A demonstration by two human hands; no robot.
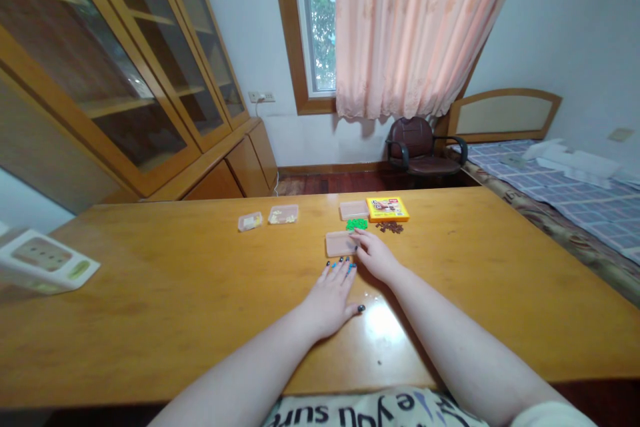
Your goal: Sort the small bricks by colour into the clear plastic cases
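My left hand [327,301] lies palm down on the table with its fingers spread. Small blue pieces [350,269] show at and between its fingertips, on the near side of a shallow clear plastic box [337,245]. My right hand [375,257] holds that box by its right end, fingers over the far side and thumb at the near side. Just beyond the box is a pile of small green pieces [357,223]. To their right lie small brown pieces [390,227].
A second clear box [353,211] and a yellow box [387,209] stand behind the piles. Farther left are a clear box with pale pieces [283,215] and a smaller clear container [250,221]. A white box [45,260] stands at the table's left end.
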